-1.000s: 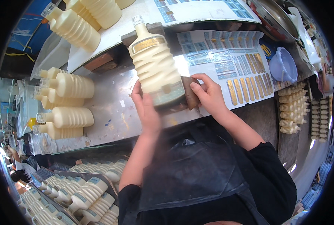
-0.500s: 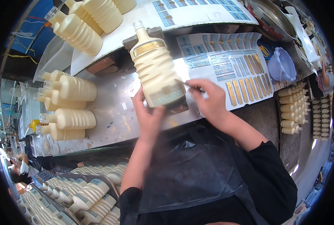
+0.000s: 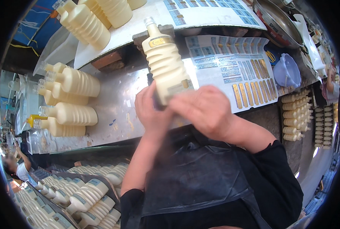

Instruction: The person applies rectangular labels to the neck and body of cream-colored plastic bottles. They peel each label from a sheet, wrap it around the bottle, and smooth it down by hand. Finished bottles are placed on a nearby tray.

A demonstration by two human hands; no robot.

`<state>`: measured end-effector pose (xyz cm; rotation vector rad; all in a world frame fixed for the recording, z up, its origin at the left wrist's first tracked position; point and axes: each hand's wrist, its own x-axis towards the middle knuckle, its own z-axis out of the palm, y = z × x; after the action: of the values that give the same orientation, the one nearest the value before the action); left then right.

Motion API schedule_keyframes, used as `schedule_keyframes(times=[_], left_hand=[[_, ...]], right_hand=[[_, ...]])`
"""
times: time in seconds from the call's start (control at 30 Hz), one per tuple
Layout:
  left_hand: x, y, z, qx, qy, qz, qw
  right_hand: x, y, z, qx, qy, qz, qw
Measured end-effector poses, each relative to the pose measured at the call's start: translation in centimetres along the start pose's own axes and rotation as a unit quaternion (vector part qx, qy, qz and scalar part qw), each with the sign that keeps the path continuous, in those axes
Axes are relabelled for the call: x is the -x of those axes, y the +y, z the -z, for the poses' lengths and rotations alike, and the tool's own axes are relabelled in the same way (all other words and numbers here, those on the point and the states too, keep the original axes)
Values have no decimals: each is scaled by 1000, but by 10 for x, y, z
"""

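A cream-coloured ridged bottle (image 3: 166,63) lies on the metal worktable, its clear neck pointing away from me and resting by a dark block (image 3: 141,39). It bears a gold label (image 3: 157,41) near the shoulder and a blue-grey label (image 3: 177,87) near the base. My left hand (image 3: 149,108) grips the base from the left side. Across the base and the lower label, my right hand (image 3: 208,110) is closed and blurred, with its fingertips at the bottle's bottom edge. Whatever sits in its fingers is hidden.
Sheets of blue and gold labels (image 3: 231,68) lie right of the bottle. More cream bottles (image 3: 75,118) lie at the left, and others (image 3: 89,192) fill trays lower left. A lilac bucket (image 3: 287,70) and a metal pan (image 3: 280,21) stand at the right. A raised white shelf (image 3: 139,19) runs behind.
My right hand has swung left from beside the bottle onto its base. The thin dark tool seen in it earlier no longer shows. The bottle appears tilted slightly more.
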<state>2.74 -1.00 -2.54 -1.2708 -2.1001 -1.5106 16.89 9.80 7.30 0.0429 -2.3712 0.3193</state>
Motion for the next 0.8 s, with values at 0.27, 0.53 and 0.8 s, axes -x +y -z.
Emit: schedule_keyframes(times=[0.27, 0.53, 0.8], left_hand=[[4, -6, -1, -40, -1, -10, 999], [2, 2, 3, -7, -21, 25, 999], [8, -10, 7, 18, -42, 59, 997]], right_hand=[[1, -10, -18, -18, -19, 10, 1000], [0, 11, -9, -12, -4, -312, 950], [22, 19, -25, -51, -36, -358, 931]])
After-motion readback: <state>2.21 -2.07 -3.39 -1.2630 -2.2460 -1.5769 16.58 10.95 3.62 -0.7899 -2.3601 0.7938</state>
